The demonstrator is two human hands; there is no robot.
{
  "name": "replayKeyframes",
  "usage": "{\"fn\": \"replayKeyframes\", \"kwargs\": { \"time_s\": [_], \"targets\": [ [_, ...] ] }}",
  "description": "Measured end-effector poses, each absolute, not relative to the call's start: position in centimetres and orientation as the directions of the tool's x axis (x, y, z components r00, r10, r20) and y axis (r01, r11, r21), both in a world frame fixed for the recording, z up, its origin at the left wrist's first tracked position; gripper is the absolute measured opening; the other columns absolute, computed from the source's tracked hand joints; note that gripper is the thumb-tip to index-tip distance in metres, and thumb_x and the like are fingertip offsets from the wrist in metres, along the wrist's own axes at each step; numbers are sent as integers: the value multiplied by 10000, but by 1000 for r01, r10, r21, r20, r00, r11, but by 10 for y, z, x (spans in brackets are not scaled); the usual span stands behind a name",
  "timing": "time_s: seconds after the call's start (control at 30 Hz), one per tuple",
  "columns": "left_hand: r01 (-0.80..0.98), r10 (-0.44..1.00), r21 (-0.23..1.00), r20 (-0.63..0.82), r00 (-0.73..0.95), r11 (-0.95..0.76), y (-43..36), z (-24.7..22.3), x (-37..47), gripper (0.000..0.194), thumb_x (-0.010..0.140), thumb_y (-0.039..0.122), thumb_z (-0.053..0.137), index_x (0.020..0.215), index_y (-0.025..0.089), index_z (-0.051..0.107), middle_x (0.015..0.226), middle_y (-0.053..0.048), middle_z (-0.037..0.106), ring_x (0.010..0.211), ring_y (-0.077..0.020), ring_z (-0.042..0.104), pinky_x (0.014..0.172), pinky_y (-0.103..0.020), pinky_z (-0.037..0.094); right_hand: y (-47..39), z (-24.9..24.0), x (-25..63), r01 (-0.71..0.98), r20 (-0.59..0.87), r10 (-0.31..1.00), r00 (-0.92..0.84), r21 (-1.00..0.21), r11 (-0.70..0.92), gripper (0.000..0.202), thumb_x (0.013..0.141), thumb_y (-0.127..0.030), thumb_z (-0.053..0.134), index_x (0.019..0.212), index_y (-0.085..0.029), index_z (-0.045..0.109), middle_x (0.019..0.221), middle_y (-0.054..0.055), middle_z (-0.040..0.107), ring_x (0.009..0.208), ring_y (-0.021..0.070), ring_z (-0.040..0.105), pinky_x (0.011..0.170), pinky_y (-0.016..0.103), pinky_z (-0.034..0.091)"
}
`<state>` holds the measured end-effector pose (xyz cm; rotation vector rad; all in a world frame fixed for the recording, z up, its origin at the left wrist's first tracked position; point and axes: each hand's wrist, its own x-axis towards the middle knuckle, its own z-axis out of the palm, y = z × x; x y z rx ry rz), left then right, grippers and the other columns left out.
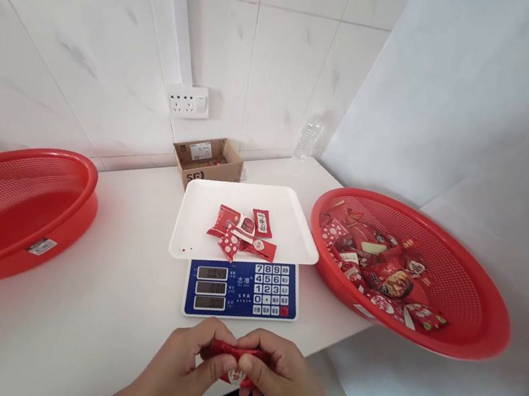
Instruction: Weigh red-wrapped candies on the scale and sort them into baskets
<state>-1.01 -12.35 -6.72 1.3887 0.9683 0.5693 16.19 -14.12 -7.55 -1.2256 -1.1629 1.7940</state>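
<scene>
Both hands pinch one small red packet [236, 376] with a pale round mark, just in front of the scale at the table's near edge. My left hand [188, 364] is closed on its left side, thumb on top. My right hand [280, 376] grips the other side the same way, so the fingers cover much of it. Beyond them stands a digital scale [244, 289] with a blue keypad panel; its top display seems to read 0.049. Several red packets [243, 232] lie in a loose heap on the scale's white tray [293, 209].
At the right, a red basket [482, 322] holds many red snack packets and overhangs the table edge. Another red basket [64, 212] stands at the left. A cardboard box [211, 155] and a clear plastic bottle [309, 136] are at the back by the tiled wall.
</scene>
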Motion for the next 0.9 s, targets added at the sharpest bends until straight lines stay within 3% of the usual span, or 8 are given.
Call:
{"fn": "replayKeyframes", "kwargs": {
  "time_s": [0.2,0.4,0.5,0.6,0.73,0.8,0.9],
  "targets": [
    [261,841,965,-129,526,-16,-128,-65,-15,213,884,404,498,806,222,578,734,-9,692,690,-142,622,655,-238,454,-143,-72,158,-6,-406,853,-327,-902,-431,399,647,-544,698,693,-181,540,584,-41,547,471,70,458,469,206,346],
    [119,818,976,-216,533,180,-123,-67,-13,356,842,556,498,808,203,528,667,1,615,607,-112,523,573,-219,397,-143,-74,156,121,-261,927,-270,-964,-236,387,735,-580,596,671,-201,549,552,-28,544,461,79,432,432,199,336],
    [24,806,966,-230,545,259,-121,-64,-12,396,766,587,592,818,201,524,652,14,608,594,-103,528,582,-220,397,-139,-74,155,78,-275,910,-311,-961,-264,466,732,-668,533,690,-204,531,549,-34,515,424,69,398,411,198,335],
    [-17,805,973,-180,566,229,-119,-64,-12,389,742,573,632,833,203,557,697,-6,653,655,-128,582,646,-249,430,-135,-71,153,18,-283,895,-344,-955,-296,507,737,-697,497,742,-193,555,560,-30,502,438,72,419,435,205,373],
    [184,849,983,-108,517,13,-114,-68,-21,323,823,528,547,943,233,603,789,-30,696,714,-153,606,684,-263,456,-130,-65,161,68,-241,925,-294,-971,-231,471,742,-646,542,799,-185,626,625,5,566,501,97,488,487,227,423],
    [334,897,938,-67,436,-92,-105,-65,-33,305,848,491,519,1049,273,586,883,-30,697,782,-164,613,698,-255,464,-125,-58,177,153,-167,974,-153,-978,-144,446,768,-621,529,832,-199,659,671,24,603,545,116,523,528,244,448],
    [540,976,832,6,219,-127,-85,-51,-60,368,836,463,540,1181,339,502,1089,-25,649,948,-186,594,693,-237,469,-116,-47,218,299,17,979,204,-953,-46,411,789,-595,521,924,-239,676,695,21,618,606,137,548,596,257,467]
  ]
}}
